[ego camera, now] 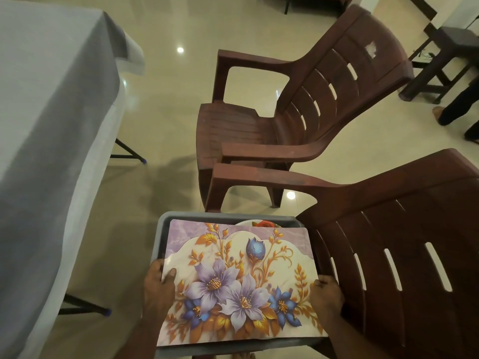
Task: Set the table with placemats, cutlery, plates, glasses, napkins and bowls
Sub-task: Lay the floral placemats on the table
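A floral placemat (241, 275) with purple and blue flowers lies on top of a grey tray (166, 221) that rests on the near brown chair. My left hand (158, 288) grips the placemat's left edge, thumb on top. My right hand (328, 294) holds its right edge. Just past the mat's far edge a plate rim (261, 223) with a red flower peeks out. The rest of the tray's contents are hidden under the mat. The table with a grey-white cloth (49, 120) stands at the left.
Two brown plastic armchairs stand to the right, the far chair (298, 107) and the near chair (401, 255) under the tray. Glossy tiled floor lies between chairs and table. A dark stool (445, 60) and a person's leg (458, 107) are at far right.
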